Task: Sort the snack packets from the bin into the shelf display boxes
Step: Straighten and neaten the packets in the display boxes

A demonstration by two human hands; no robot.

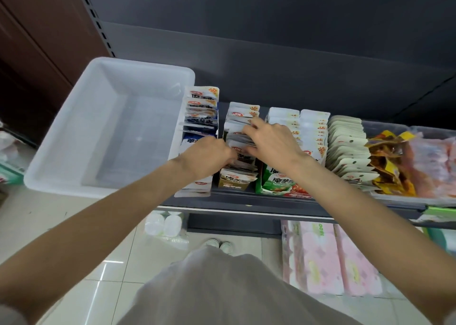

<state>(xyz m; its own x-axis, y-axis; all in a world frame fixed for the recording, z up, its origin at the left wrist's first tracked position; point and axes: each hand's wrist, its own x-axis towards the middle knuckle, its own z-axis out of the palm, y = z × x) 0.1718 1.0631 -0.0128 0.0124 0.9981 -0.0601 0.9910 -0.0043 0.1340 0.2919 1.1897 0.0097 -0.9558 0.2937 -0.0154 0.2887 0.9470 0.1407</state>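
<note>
Shelf display box (pixel 233 185): both hands, left hand (pixel 207 158), right hand (pixel 271 142), among its packets (pixel 240 139).

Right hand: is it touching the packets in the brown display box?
Touching. The head view shows the right hand spread over the packets in the brown display box, its fingers pressing their tops.

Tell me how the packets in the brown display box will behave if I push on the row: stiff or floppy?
Probably floppy: the packets under both hands lean and fan unevenly rather than stand straight. Likely light, since thin pouches pack many to the brown display box. The glossy film may slide, so the left hand and right hand bracing both sides seems sensible.
</note>
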